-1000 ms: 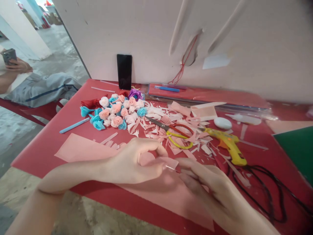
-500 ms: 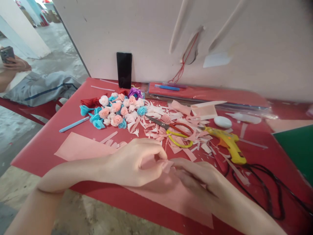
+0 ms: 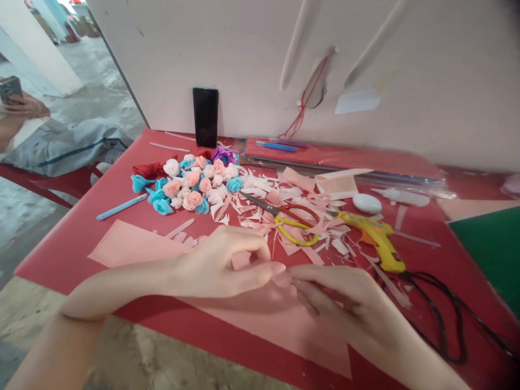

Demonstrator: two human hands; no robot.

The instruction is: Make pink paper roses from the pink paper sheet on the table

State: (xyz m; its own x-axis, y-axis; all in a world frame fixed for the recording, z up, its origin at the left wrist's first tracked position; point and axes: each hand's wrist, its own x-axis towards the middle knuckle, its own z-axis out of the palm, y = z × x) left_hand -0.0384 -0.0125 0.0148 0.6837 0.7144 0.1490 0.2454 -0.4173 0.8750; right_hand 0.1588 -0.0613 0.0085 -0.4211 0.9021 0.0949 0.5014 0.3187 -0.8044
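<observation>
My left hand [image 3: 221, 265] is curled, thumb and forefinger pinching a small pink paper piece [image 3: 242, 260]. My right hand [image 3: 345, 300] meets it fingertip to fingertip, its fingers pinched on the same piece. Both hands rest over a flat pink paper sheet [image 3: 284, 325] at the near edge of the red table [image 3: 60, 244]. Beyond them lie the red-and-yellow scissors [image 3: 290, 219] among pink paper scraps [image 3: 264, 195], and a heap of pink, white and blue paper roses [image 3: 190, 187].
A yellow glue gun [image 3: 376, 238] with a black cord [image 3: 442, 325] lies to the right, by a white oval object [image 3: 366, 203]. A blue pen [image 3: 121, 207] lies left, a black phone [image 3: 205, 117] leans on the wall, green card [image 3: 493, 249] far right. Another person's hand holds a phone [image 3: 11, 89] at far left.
The two hands have closed together, and the pink piece between them has been worked smaller into the left hand's pinch. The view shifted slightly.
</observation>
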